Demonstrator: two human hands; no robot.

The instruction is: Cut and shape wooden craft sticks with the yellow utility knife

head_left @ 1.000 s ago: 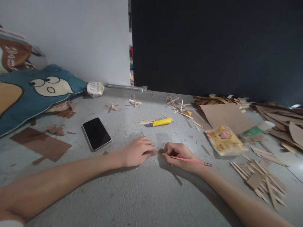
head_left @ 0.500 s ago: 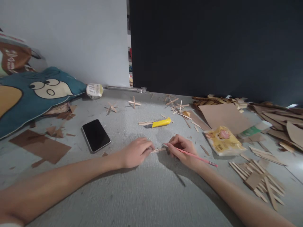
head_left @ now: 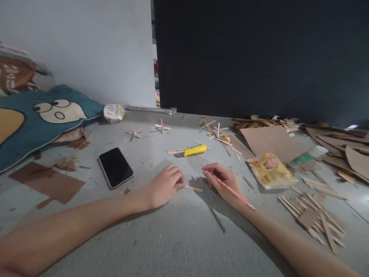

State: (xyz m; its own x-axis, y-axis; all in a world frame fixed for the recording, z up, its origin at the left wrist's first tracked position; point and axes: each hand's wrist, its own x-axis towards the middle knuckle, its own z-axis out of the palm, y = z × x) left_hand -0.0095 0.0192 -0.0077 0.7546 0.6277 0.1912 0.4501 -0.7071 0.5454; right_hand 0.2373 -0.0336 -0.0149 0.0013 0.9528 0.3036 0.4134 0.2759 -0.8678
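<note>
My left hand (head_left: 167,186) rests on the grey table, its fingers closed on the left end of a short wooden stick (head_left: 194,188). The stick's free end points right. To the right, my right hand (head_left: 223,182) holds a pink pencil (head_left: 232,190), its eraser end lying back over the wrist. The pencil is apart from the stick; its tip is hard to make out. Beyond both hands, a yellow utility knife (head_left: 195,150) lies beside thin wooden sticks (head_left: 176,151), blade to the left.
A black phone (head_left: 116,167) lies left, near a blue cushion (head_left: 62,111) and brown cardboard (head_left: 47,181). Small crossed-stick pieces (head_left: 162,126) stand at the back. On the right are a yellow packet (head_left: 271,171), a glue tube (head_left: 308,156) and a stick pile (head_left: 314,217).
My right hand has drawn back from the stick, and the pencil now slopes more steeply. The stick's right end has swung slightly toward me. The whole view has shifted a little.
</note>
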